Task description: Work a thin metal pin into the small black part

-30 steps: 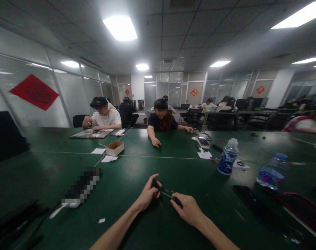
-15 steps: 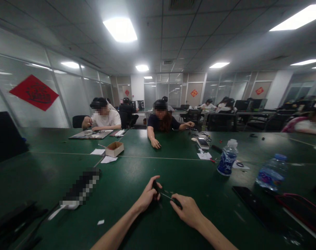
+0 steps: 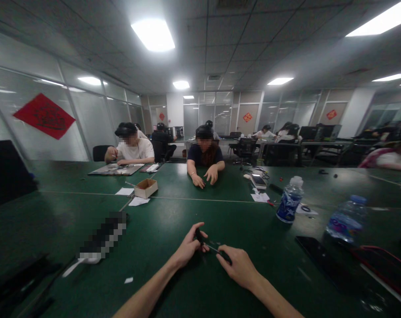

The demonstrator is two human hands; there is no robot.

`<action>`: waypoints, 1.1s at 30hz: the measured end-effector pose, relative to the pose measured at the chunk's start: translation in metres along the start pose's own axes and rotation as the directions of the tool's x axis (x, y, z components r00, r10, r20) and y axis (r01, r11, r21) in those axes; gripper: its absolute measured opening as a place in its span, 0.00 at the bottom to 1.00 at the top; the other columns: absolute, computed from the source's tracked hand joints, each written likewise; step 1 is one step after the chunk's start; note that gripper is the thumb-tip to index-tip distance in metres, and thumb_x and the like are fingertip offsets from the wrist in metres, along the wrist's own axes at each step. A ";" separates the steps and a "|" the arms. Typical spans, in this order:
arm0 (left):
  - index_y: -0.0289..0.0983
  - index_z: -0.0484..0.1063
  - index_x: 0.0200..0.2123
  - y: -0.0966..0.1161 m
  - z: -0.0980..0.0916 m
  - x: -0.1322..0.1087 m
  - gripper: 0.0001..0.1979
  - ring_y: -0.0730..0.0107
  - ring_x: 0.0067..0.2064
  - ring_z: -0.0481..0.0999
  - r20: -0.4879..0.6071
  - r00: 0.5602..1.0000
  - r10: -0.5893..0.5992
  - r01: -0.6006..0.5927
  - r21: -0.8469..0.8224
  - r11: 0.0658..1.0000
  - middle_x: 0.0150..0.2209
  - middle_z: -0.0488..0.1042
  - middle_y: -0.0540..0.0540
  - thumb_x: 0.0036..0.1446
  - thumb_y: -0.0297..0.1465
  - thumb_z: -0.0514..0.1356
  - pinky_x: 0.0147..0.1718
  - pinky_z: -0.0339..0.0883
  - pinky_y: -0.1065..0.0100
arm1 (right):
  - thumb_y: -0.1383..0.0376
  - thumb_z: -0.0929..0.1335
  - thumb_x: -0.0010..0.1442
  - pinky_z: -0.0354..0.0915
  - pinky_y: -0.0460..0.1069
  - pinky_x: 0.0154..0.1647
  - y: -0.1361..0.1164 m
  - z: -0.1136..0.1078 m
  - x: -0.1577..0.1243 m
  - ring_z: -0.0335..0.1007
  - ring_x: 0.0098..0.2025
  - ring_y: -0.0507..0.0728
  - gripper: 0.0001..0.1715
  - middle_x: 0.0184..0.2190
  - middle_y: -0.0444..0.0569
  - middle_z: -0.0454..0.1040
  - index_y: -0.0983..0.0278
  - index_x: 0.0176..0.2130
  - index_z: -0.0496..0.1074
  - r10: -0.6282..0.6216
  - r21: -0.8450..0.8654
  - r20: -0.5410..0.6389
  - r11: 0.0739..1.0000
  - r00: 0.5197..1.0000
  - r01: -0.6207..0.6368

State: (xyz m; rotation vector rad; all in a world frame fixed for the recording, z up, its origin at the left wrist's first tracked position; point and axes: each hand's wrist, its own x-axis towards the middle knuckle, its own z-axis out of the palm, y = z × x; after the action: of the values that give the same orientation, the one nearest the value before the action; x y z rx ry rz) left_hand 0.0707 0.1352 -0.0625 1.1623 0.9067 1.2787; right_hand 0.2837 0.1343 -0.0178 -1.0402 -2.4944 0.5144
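Observation:
My left hand [image 3: 188, 246] is closed around a small black part [image 3: 199, 235], whose exact kind I cannot make out. In my right hand [image 3: 239, 264] is a screwdriver [image 3: 225, 256] with a dark handle and a thin metal shaft. The shaft slants up and left, and its tip meets the black part or sits right beside it; the fingers hide the exact contact. Both hands are just above the green table [image 3: 167, 282]. A few tiny pale bits lie on the table behind the shaft.
A black phone [image 3: 319, 258] and two bottles, one with a white cap [image 3: 289, 201] and one blue-capped [image 3: 347, 218], stand or lie to the right. At left are a blurred-out device [image 3: 103, 238] and a small open box [image 3: 146, 188]. Co-workers [image 3: 205, 154] sit across the table.
My hands keep nearly the same pose, with the screwdriver still against or beside the black part. The co-worker opposite has brought an outstretched hand in to join the other on the table.

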 end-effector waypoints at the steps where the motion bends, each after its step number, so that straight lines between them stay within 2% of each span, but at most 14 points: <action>1: 0.41 0.55 0.57 0.001 0.001 0.000 0.34 0.68 0.34 0.75 0.007 1.000 -0.001 0.001 -0.007 1.000 0.46 0.67 0.43 0.45 0.20 0.53 0.33 0.67 0.66 | 0.62 0.60 0.63 0.65 0.46 0.33 0.001 0.001 0.000 0.71 0.33 0.54 0.14 0.34 0.47 0.75 0.62 0.41 0.72 -0.005 -0.003 -0.005 1.000 1.000 0.005; 4: 0.41 0.56 0.57 0.006 0.003 -0.003 0.32 0.65 0.39 0.76 0.027 0.999 -0.032 0.033 -0.036 0.999 0.48 0.68 0.41 0.48 0.22 0.57 0.39 0.68 0.63 | 0.61 0.59 0.64 0.65 0.47 0.35 0.006 0.005 0.000 0.72 0.34 0.55 0.15 0.35 0.49 0.75 0.63 0.42 0.71 -0.030 -0.011 -0.057 1.000 0.998 0.029; 7: 0.38 0.59 0.56 0.012 0.005 -0.005 0.26 0.62 0.42 0.76 0.022 0.998 -0.054 0.056 -0.068 0.996 0.48 0.69 0.37 0.53 0.31 0.61 0.44 0.67 0.59 | 0.60 0.58 0.64 0.66 0.49 0.38 0.011 0.010 0.000 0.72 0.37 0.56 0.17 0.38 0.51 0.74 0.65 0.45 0.70 -0.039 0.001 -0.118 0.999 0.992 0.039; 12: 0.33 0.67 0.46 0.017 0.007 -0.005 0.21 0.61 0.43 0.75 0.001 0.998 -0.067 0.067 -0.082 0.994 0.48 0.71 0.35 0.53 0.40 0.62 0.43 0.68 0.60 | 0.60 0.58 0.64 0.67 0.48 0.37 0.013 0.010 -0.001 0.71 0.37 0.55 0.18 0.39 0.50 0.74 0.63 0.46 0.70 -0.065 0.021 -0.103 0.997 0.993 0.068; 16: 0.32 0.70 0.42 0.017 0.007 -0.003 0.19 0.65 0.41 0.75 0.001 0.998 -0.059 0.059 -0.060 0.996 0.45 0.73 0.37 0.53 0.40 0.63 0.41 0.67 0.66 | 0.61 0.57 0.65 0.67 0.47 0.35 0.014 0.010 -0.001 0.71 0.35 0.54 0.18 0.37 0.50 0.74 0.63 0.45 0.72 -0.093 0.016 -0.101 0.995 0.991 0.095; 25: 0.32 0.72 0.41 0.016 0.006 -0.003 0.18 0.66 0.39 0.74 -0.030 0.998 -0.052 0.050 -0.062 0.997 0.41 0.74 0.40 0.51 0.39 0.64 0.40 0.65 0.69 | 0.61 0.58 0.65 0.64 0.45 0.30 0.015 0.009 -0.001 0.68 0.29 0.52 0.18 0.31 0.48 0.73 0.63 0.44 0.73 -0.097 -0.028 -0.093 0.995 0.991 0.095; 33: 0.32 0.73 0.40 0.024 0.010 -0.006 0.17 0.66 0.37 0.72 0.003 1.000 0.011 -0.011 0.081 0.997 0.36 0.75 0.42 0.51 0.38 0.64 0.38 0.63 0.69 | 0.61 0.57 0.65 0.61 0.45 0.28 0.017 0.013 -0.002 0.66 0.27 0.52 0.19 0.27 0.48 0.71 0.63 0.43 0.73 -0.103 -0.120 -0.108 0.989 0.989 0.089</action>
State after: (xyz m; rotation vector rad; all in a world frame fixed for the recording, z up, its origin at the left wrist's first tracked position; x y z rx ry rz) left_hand 0.0744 0.1264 -0.0378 1.2333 0.9584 1.2592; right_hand 0.2885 0.1417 -0.0374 -0.9567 -2.4824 0.2777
